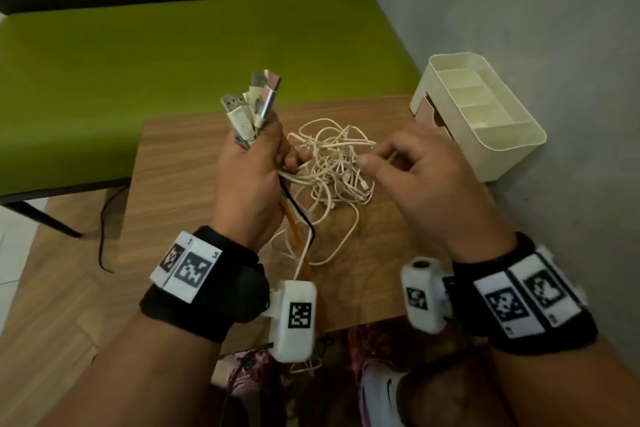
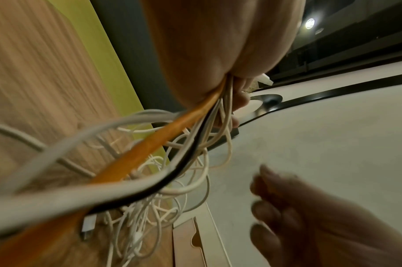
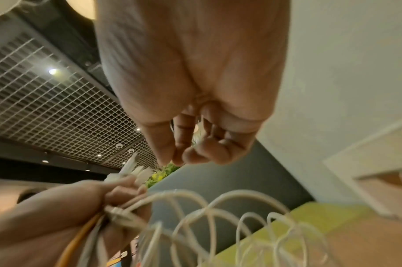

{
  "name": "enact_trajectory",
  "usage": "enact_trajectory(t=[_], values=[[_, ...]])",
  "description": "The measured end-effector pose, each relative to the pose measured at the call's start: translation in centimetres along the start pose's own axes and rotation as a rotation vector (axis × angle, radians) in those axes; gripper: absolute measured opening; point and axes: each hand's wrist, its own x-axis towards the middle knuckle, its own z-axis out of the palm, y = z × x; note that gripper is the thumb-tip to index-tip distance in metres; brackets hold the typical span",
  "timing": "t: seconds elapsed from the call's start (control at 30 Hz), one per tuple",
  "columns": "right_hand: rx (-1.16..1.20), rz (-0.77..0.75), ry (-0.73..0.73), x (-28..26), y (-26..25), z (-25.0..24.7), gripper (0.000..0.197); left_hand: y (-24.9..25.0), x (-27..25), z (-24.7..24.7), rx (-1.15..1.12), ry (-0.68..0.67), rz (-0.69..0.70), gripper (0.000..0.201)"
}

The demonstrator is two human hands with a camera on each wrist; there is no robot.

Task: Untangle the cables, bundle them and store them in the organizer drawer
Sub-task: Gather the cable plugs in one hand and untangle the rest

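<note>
Wrist-worn cameras, nearest the lens, strapped on both forearms. Left hand [image 1: 247,180]: fist closed round gathered cable plugs [image 1: 251,107], upright above tabletop [image 1: 194,163]. Right hand [image 1: 422,177]: fingers curled, pinching a white strand. Tangled white cables [image 1: 332,166]: heaped on tabletop between hands; orange cable [image 2: 149,144] and black cable [image 2: 188,159] trailing below left fist. Cream organizer [image 1: 485,114]: far right, against wall.

left hand [image 1: 247,177] raised at 9 o'clock, fingers [image 1: 294,161] curled in a fist, right hand [image 1: 429,177] at 3 o'clock, thumb and forefinger pinched
</note>
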Motion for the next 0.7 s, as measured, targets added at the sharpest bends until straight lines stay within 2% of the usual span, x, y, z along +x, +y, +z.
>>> enact_trajectory(t=[0.03,0.13,0.2,0.27,0.37,0.47,0.6,0.7], values=[[0.091,-0.015,-0.068,-0.3,-0.6,0.7,0.009,-0.2,-0.1,0.3,-0.009,-0.019,-0.012,0.015],[0.204,-0.065,-0.172,-0.8,-0.7,2.4,0.032,-0.5,-0.6,0.8,-0.049,-0.117,-0.041,0.018],[0.268,-0.037,-0.203,-0.6,-0.4,2.7,0.033,-0.4,-0.8,0.9,-0.089,-0.197,-0.073,0.017],[0.285,0.055,-0.284,-0.3,-0.1,2.4,0.028,0.0,-0.9,0.8,-0.125,-0.253,-0.114,0.015],[0.195,0.165,-0.41,0.0,0.4,1.8,0.024,0.6,-1.0,0.5,-0.135,-0.3,-0.145,0.018],[0.003,0.158,-0.351,0.5,1.1,1.2,0.023,1.1,-1.1,0.1,-0.141,-0.302,-0.177,0.02],[-0.34,0.097,-0.356,0.8,2.7,1.0,0.016,1.8,-1.0,-0.6,-0.098,-0.272,-0.179,0.019],[-0.461,0.139,-0.279,0.9,4.0,0.7,0.016,2.5,-0.7,-1.2,-0.071,-0.211,-0.147,0.019]])
